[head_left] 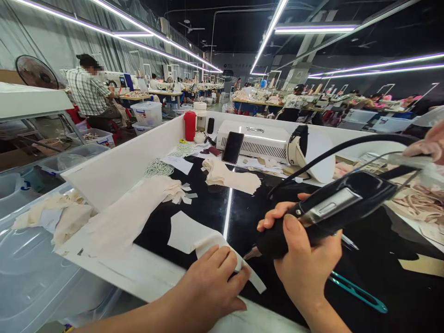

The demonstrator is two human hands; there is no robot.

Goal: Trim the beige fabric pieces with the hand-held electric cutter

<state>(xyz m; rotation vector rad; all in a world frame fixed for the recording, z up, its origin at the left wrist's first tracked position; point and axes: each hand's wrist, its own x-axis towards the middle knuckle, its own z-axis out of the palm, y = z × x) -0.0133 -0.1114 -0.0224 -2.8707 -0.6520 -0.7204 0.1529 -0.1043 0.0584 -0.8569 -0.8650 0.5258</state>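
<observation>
A black corded handheld cutting tool [326, 210] is gripped in the right hand [305, 263]; a cream fabric strip [222, 252] is pinned flat by the left hand [211, 286]. Trimmed pieces [229, 178] are stacked behind.

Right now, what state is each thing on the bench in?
Right hand: gripped around the black cutting tool, tip down.
Left hand: pressing flat on the fabric strip.
Teal snips: lying flat, untouched.
Phone: propped up, screen dark.
Red bottle: upright, capped.
</observation>
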